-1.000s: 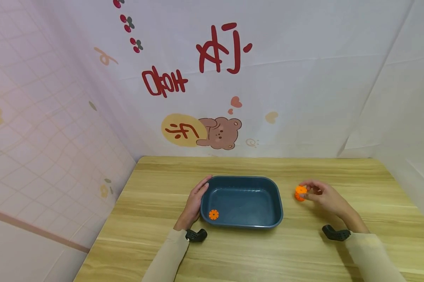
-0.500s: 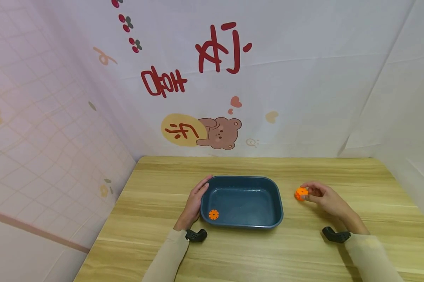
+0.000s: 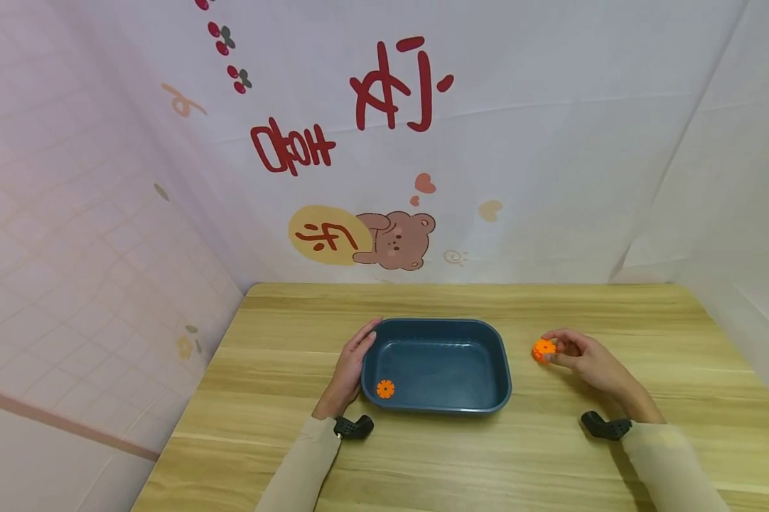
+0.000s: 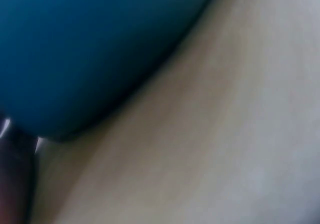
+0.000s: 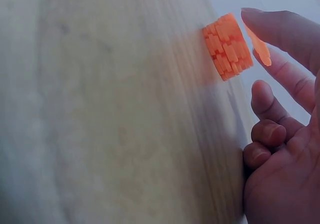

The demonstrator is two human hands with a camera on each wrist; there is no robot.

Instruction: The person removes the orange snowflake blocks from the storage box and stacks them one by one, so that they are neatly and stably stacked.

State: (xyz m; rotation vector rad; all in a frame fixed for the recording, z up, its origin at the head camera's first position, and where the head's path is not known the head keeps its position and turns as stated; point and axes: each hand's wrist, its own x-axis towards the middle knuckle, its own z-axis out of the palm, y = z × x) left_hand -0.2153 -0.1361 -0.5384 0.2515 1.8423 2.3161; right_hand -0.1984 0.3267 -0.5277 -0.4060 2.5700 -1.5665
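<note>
A dark blue rectangular tray (image 3: pixel 436 409) stands on the table, with one orange notched disc (image 3: pixel 385 389) lying in its near left corner. My left hand (image 3: pixel 349 370) rests along the tray's left side, its extended fingers touching the rim and wall. Right of the tray, my right hand (image 3: pixel 592 363) pinches an orange notched disc (image 5: pixel 260 46) between thumb and finger. In the right wrist view, this disc is tilted and slightly apart from a short stack of orange discs (image 5: pixel 228 48) on the table. The other right fingers are curled. The left wrist view is blurred, mostly tray wall and table.
The wooden table (image 3: pixel 487 462) runs back to a white printed wall cloth (image 3: pixel 538 156), with more cloth at both sides. A black wrist device (image 3: pixel 354 427) sits on the left forearm and another black device (image 3: pixel 605 427) on the right.
The right thumb and finger have shifted slightly at the top of the disc stack. Left hand and tray stay in place. The head view has turned a little.
</note>
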